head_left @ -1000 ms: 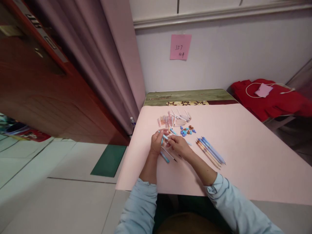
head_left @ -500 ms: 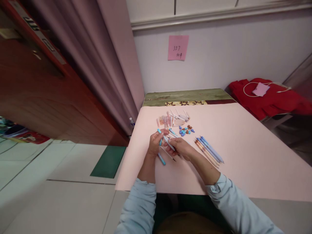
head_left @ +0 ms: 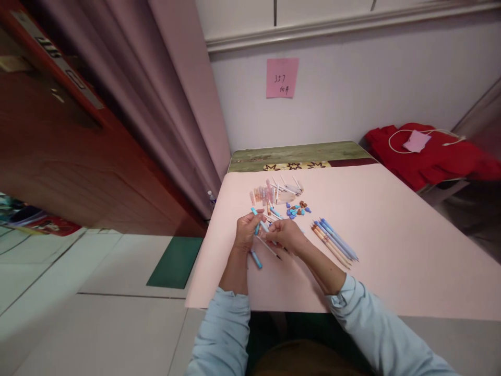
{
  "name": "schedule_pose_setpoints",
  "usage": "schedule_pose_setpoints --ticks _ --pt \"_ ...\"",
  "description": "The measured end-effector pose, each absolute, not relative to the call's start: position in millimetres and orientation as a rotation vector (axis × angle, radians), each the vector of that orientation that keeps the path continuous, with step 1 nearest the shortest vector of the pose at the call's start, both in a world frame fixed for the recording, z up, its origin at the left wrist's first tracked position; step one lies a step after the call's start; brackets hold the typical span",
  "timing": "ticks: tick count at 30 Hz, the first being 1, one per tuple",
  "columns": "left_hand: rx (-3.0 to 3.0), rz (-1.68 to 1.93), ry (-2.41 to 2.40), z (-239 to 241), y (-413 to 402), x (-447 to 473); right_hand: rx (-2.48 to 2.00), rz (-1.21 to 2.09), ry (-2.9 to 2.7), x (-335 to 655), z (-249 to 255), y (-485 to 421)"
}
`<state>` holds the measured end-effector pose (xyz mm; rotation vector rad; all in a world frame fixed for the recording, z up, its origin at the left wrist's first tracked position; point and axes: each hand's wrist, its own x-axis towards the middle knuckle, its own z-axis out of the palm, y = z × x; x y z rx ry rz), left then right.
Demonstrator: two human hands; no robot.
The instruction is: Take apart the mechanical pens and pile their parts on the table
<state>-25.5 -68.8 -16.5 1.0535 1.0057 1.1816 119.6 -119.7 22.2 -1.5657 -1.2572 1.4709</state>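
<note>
Blue pen pinched in my closed left hand, thin refill gripped by my right hand, near the left edge of the table; keeping both in line seems wise.

Two hands were present: left hand and right hand. Two blue barrels were counted: held barrel in the left hand, near barrel lying loose. About six assembled pens lay at right. One pink note hung far.

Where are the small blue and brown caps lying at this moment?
In the head view, the caps lie just beyond the right hand, left of the pen row.
</note>
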Motion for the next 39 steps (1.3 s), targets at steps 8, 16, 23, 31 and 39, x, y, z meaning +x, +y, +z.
schedule_pose_setpoints --ticks 8,16,23,31,39 --pt "1.019 1.185 0.996 -17 -67 -22 -1.342 1.634 -1.102 119 36 -129" --pt "1.262 1.098 0.912 -12 -73 -28 -1.453 1.612 -0.952 111 36 -127" --pt "1.195 1.103 0.961 -14 -71 -27 -1.770 1.080 -1.304 117 35 -129" --pt "1.151 1.093 0.957 -10 -73 -25 -1.665 1.016 -1.638 118 35 -136" --pt "1.134 1.089 0.968 -11 -72 -23 -1.933 1.000 -1.489 124 36 -139"
